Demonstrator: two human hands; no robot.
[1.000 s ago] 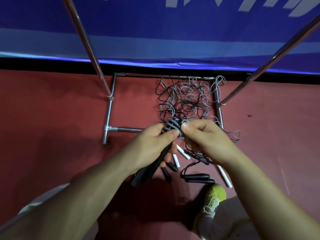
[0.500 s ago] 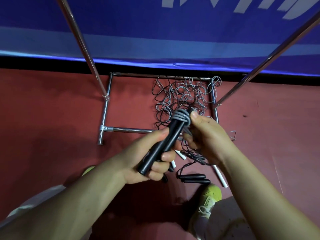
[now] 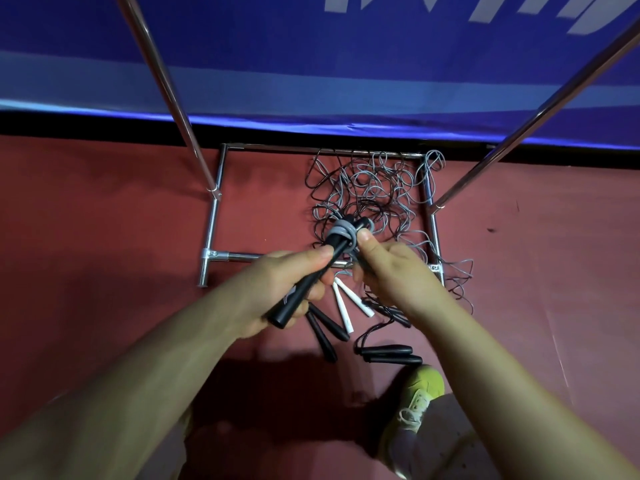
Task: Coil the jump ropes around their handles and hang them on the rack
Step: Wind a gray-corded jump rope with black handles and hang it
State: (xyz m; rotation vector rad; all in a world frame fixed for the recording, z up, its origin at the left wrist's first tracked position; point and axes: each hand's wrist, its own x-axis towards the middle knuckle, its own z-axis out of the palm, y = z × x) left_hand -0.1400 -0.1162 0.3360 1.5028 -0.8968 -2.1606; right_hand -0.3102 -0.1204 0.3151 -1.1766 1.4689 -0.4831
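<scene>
While the left hand curls its fingers round a pair of black handles, the right hand pinches the grey rope wound about their upper end, thumb pressed on the coil. Both are held above the front bar of the rack, within whose base frame lies a tangle of loose ropes. Nearer than that bar, on the red floor, lie white handles and more black handles, beside a yellow shoe.
</scene>
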